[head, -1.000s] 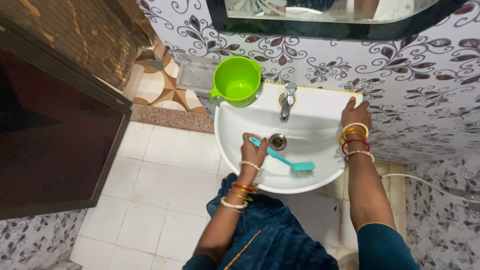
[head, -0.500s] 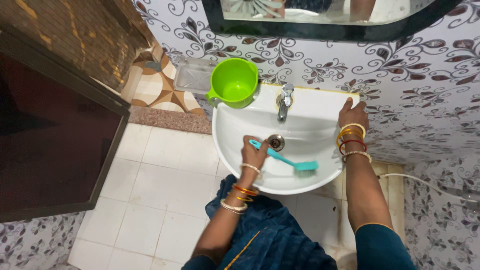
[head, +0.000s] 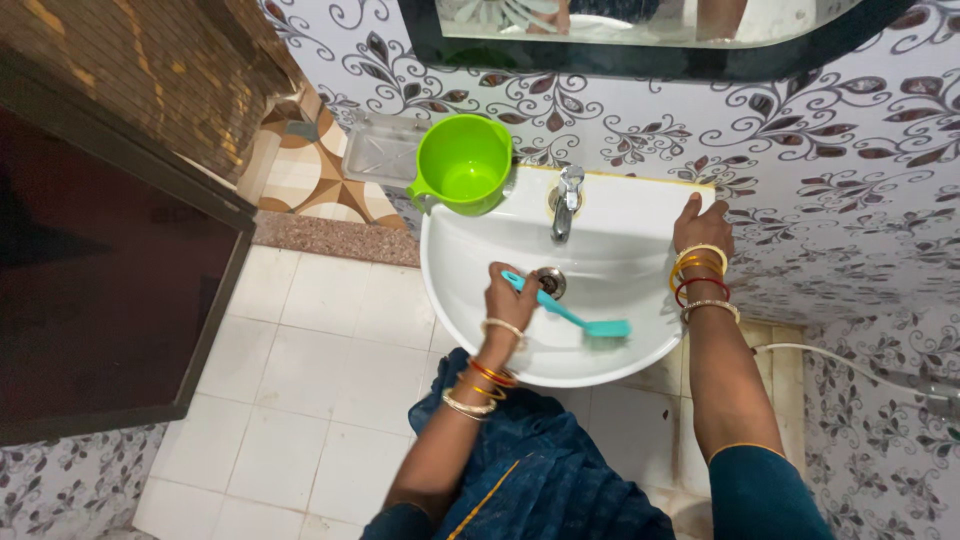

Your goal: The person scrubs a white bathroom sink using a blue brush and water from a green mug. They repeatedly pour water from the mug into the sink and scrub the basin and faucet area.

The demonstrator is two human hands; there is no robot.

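My left hand (head: 510, 297) grips the handle of a teal scrubbing brush (head: 575, 317), whose bristle head rests low on the inner wall of the white wash basin (head: 470, 240). My right hand (head: 701, 225) lies flat on the basin's right rim, fingers spread, holding nothing. Bangles ring both wrists. The drain (head: 549, 282) sits just beyond the brush handle, and a chrome tap (head: 566, 202) stands at the back of the basin.
A bright green mug (head: 463, 164) stands on the basin's back left corner. A clear soap tray (head: 385, 148) hangs on the patterned wall beside it. A mirror (head: 640, 35) is above, a dark door (head: 100, 250) at left, a white hose (head: 850, 365) at right.
The brush and my left hand have shifted only slightly inside the basin; the view has drifted a little. My right hand stays on the rim.
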